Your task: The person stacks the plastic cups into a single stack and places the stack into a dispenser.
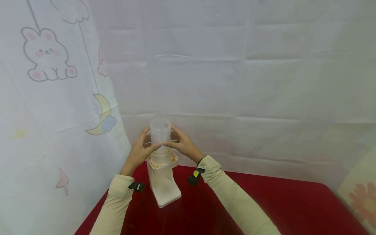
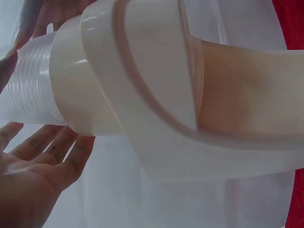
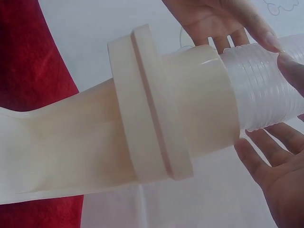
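Observation:
A stack of clear, ribbed plastic cups point(image 1: 160, 132) stands upright in the round collar point(image 1: 161, 159) of a cream plastic stand point(image 1: 164, 187). My left hand point(image 1: 138, 152) holds the cups from the left and my right hand point(image 1: 183, 145) from the right. Both thumbs meet on the near side, their tips close together, while the fingers wrap toward the back. In the left wrist view, the lower cups point(image 2: 35, 83) run into the collar point(image 2: 76, 80), with fingertips right at its rim. The right wrist view shows the same ribbed cups point(image 3: 261, 85) between both hands.
The stand rests on a red-covered table point(image 1: 249, 195) near its back left corner. Close behind hangs a pale creased sheet point(image 1: 205, 81), and a printed sheet with a bunny point(image 1: 47, 55) closes off the left side. Black straps with small devices point(image 1: 194, 178) circle both wrists.

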{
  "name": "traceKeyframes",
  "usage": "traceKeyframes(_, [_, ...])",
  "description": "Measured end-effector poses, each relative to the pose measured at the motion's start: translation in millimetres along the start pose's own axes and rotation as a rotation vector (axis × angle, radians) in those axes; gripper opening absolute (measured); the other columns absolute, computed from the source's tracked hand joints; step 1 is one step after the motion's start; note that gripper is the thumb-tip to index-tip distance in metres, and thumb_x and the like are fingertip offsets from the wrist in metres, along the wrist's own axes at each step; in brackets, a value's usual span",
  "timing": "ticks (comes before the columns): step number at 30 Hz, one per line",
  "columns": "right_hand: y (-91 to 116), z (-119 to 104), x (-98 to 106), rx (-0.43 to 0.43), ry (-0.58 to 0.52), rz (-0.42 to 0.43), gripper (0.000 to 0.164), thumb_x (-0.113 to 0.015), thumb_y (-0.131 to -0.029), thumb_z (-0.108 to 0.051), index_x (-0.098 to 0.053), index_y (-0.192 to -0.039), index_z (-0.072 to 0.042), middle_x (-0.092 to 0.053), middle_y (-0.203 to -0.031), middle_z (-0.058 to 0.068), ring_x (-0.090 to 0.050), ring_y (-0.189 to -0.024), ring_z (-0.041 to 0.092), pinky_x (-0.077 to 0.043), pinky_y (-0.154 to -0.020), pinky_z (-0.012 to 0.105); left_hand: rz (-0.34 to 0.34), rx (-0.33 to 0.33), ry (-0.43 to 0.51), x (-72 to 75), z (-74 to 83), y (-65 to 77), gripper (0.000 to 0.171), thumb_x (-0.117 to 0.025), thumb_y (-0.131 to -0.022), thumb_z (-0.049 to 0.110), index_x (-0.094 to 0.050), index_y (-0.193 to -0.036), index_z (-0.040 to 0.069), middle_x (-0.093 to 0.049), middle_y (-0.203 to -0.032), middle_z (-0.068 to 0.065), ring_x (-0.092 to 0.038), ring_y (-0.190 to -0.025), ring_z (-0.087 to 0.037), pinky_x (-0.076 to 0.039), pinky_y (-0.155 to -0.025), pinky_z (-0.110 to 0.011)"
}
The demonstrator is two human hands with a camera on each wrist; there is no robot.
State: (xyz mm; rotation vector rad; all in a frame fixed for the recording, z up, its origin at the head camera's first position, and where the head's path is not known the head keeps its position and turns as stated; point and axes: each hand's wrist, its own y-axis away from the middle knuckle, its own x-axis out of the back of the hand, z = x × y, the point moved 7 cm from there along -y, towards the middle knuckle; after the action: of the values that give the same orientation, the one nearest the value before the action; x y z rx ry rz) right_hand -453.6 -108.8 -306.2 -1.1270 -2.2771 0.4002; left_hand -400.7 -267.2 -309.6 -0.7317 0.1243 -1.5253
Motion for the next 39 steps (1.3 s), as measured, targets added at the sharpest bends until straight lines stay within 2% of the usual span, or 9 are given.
traceKeyframes(6, [0,3,-1,0.011,0.001,-0.005,0.071,-0.07,-0.092,-0.001,-0.035,-0.154,-0.007,-0.056,-0.138,0.024,-0.058,-0.122,0.038,-0.047,-0.1,0.049,0.005,0.014,0.011,-0.6,-10.7,0.1,0.079,-0.072,-0.093,0.014,-0.027,-0.157,0.019,-0.049,-0.143,-0.027,-0.055,-0.122,-0.046,-0.041,-0.101,-0.062])
traceKeyframes(9, [0,3,-1,0.027,-0.003,-0.012,0.071,-0.069,-0.092,0.001,-0.035,-0.153,-0.005,-0.054,-0.14,0.025,-0.057,-0.122,0.041,-0.047,-0.1,0.053,0.011,0.012,-0.012,-0.9,-13.7,0.3,0.078,-0.072,-0.093,0.016,-0.028,-0.157,0.019,-0.05,-0.142,-0.027,-0.055,-0.122,-0.046,-0.041,-0.101,-0.063])
traceKeyframes(14, [-1,6,-1,0.024,0.009,-0.021,0.07,-0.068,-0.092,0.001,-0.034,-0.154,-0.004,-0.051,-0.143,0.025,-0.055,-0.124,0.043,-0.05,-0.096,0.051,0.036,-0.006,-0.072,-0.7,-14.1,0.6,0.078,-0.073,-0.092,0.018,-0.029,-0.157,0.019,-0.055,-0.136,-0.026,-0.055,-0.122,-0.043,-0.04,-0.101,-0.062])
traceKeyframes(21, [-1,17,1,0.024,-0.001,-0.034,0.073,-0.069,-0.091,0.001,-0.033,-0.154,-0.005,-0.046,-0.149,0.021,-0.053,-0.127,0.042,-0.049,-0.096,0.052,0.047,0.009,-0.096,-2.6,-19.5,2.0,0.078,-0.075,-0.09,0.022,-0.032,-0.156,0.025,-0.056,-0.135,-0.024,-0.053,-0.124,-0.041,-0.039,-0.102,-0.063])
traceKeyframes(30, [4,22,1,0.009,0.019,-0.039,0.07,-0.071,-0.09,-0.003,-0.038,-0.152,-0.006,-0.046,-0.148,0.018,-0.052,-0.129,0.038,-0.041,-0.105,0.055,0.047,-0.008,-0.098,-7.0,-24.2,3.6,0.079,-0.076,-0.089,0.017,-0.033,-0.155,0.015,-0.051,-0.141,-0.023,-0.051,-0.127,-0.041,-0.039,-0.103,-0.06])
traceKeyframes(39, [11,22,-6,0.002,-0.018,-0.093,0.069,-0.066,-0.094,-0.004,-0.033,-0.155,-0.009,-0.042,-0.152,0.016,-0.047,-0.134,0.037,-0.039,-0.107,0.053,0.026,-0.018,-0.06,-10.4,-25.6,10.9,0.077,-0.075,-0.089,0.013,-0.033,-0.154,0.014,-0.046,-0.146,-0.023,-0.048,-0.13,-0.044,-0.038,-0.103,-0.063])
